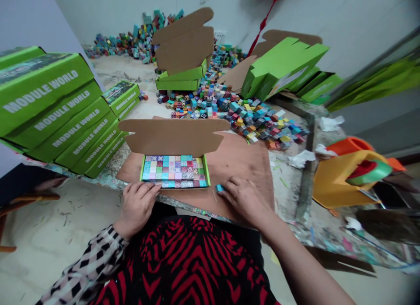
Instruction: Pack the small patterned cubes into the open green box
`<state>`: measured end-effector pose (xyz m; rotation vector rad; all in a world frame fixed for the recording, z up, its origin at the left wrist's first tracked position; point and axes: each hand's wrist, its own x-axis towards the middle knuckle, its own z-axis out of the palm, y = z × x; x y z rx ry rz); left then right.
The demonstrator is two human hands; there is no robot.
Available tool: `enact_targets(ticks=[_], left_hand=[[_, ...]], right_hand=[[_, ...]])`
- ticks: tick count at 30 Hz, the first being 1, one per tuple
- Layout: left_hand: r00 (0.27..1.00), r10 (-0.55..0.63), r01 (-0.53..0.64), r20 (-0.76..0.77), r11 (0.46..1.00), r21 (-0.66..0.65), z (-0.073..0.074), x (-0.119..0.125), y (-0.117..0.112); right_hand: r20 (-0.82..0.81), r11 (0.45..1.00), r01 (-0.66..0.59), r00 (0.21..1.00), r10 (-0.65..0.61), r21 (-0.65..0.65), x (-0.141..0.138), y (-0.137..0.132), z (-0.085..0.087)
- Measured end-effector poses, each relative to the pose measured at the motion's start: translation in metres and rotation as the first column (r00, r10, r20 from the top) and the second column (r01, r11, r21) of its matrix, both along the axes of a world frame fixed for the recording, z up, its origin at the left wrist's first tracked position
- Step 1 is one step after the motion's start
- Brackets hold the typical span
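Observation:
An open green cardboard box [142, 169] with its brown lid [173, 136] raised lies in front of me, filled with rows of small patterned blocks [177, 170]. My left hand [139, 204] is at the box's near left corner, its fingers curled against the front edge; the thumb is hidden. To the right of the box, my right hand [244, 198] pinches a small blue block [220, 188] at its fingertips, just above or on the brown board [239, 160].
Green boxes marked MODULE WORLD [55, 103] are stacked at the left. Loose blocks [223, 106] spread behind the lid and along the wall. More green boxes [282, 68] lean at the back right. A yellow container [337, 178] and crumpled tissue [301, 159] are at the right.

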<state>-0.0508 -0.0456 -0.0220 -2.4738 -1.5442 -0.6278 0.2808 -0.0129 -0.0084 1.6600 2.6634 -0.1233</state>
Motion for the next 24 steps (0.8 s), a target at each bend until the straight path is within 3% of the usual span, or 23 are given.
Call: enact_targets(ticks=[8, 17, 20, 24], left_hand=[[0.999, -0.028, 0.029, -0.035, 0.999, 0.022, -0.002, -0.002, 0.002], [0.997, -0.055, 0.058, -0.045, 0.996, 0.069, -0.002, -0.002, 0.005], [0.998, -0.058, 0.062, -0.031, 0.989, 0.132, 0.003, 0.001, 0.003], [0.99, -0.137, 0.131, 0.017, 0.973, 0.191, 0.01, 0.008, -0.002]], right_hand=[[0.004, 1.0, -0.012, 1.0, 0.013, -0.02, 0.0, -0.002, 0.01], [0.022, 0.996, 0.087, 0.996, -0.086, -0.03, -0.01, -0.004, 0.012], [-0.064, 0.994, 0.11, 0.992, -0.11, -0.003, 0.007, 0.002, 0.018], [-0.15, 0.932, 0.331, 0.939, -0.31, 0.148, 0.05, 0.011, 0.032]])
